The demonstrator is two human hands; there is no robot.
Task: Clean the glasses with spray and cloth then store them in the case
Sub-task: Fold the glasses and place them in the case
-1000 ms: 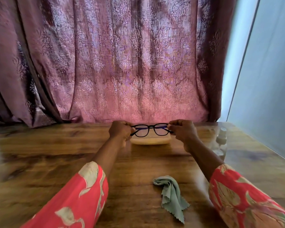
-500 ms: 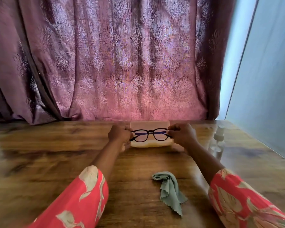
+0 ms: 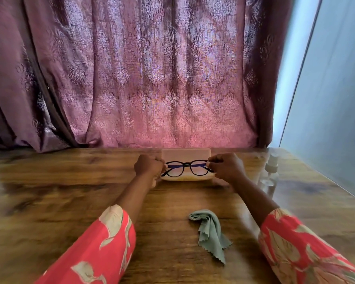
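The step in hand looks like the last one, storing. The left hand [image 3: 149, 167] and the right hand [image 3: 225, 167] each pinch one outer end of the glasses [image 3: 186, 168], fingers curled tight round the frame, and hold them level just above the open case [image 3: 186, 177], which sits at the far side of the bench [image 3: 70, 191] with its lid standing up behind the lenses. Whether the frame already touches the case floor cannot be told. The temples seem folded in behind the lenses, though blur leaves that unsure.

The next move probably calls for lowering the glasses flat into the tray, letting go at both ends, then closing the lid.

By count: one pair of glasses, one case, one green cloth [image 3: 210, 230] lying crumpled on the bench nearer the person, one clear spray bottle [image 3: 270, 175] to the right of the case, and two hands.
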